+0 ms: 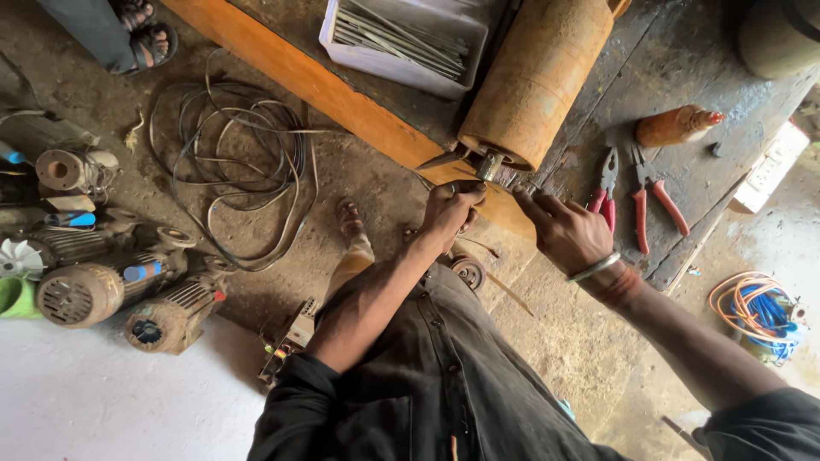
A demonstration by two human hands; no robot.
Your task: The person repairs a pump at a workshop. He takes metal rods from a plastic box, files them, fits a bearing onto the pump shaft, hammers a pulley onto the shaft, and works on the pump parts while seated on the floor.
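Note:
A rusty orange cylinder [534, 77] lies on the dark wooden workbench [683, 60], its shaft end facing me. My left hand [451, 212] is closed around a metal hand tool [444, 160] whose jaws point at that shaft end. My right hand [564, 232], with a metal bangle on the wrist, reaches in from the right. Its thumb and forefinger pinch thin wire strands [510, 177] that come out of the cylinder's end. The two hands are close together at the bench's front edge.
Two red-handled pliers [641, 201] and a wooden-handled tool [675, 125] lie right of my hands. A white tray of metal rods [401, 38] stands at the back. On the floor are black cable loops [239, 162], several motors [102, 286] and an orange and blue wire coil [756, 312]. Another person's sandalled foot [145, 38] shows at the top left.

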